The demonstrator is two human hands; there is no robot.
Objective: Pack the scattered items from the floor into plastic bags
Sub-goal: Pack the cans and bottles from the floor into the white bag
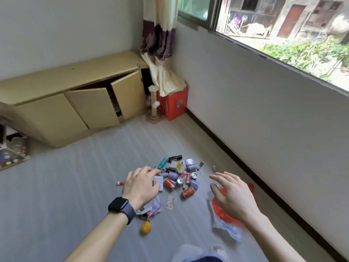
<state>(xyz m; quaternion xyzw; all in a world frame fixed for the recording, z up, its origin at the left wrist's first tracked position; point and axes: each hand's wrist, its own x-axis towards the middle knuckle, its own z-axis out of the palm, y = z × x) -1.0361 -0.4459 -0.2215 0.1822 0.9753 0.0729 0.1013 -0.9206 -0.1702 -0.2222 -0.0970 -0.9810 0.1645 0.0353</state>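
Note:
A heap of small items (179,176) lies on the grey floor: red cans (188,191), purple jars, a teal tube, a black tube and small packets. My left hand (140,184), with a dark watch on its wrist, hovers over the heap's left side, fingers relaxed above a small white packet (158,183). My right hand (233,193) is spread open above a red and white plastic bag (224,222) that lies crumpled on the floor to the right of the heap. Neither hand holds anything. A yellow toy (146,227) lies nearer to me.
A low beige cabinet (75,103) with doors ajar stands at the back left. A red box (173,104) and a small post sit in the corner under a curtain. The wall with a dark skirting and a window runs along the right. A patterned box (11,154) sits far left.

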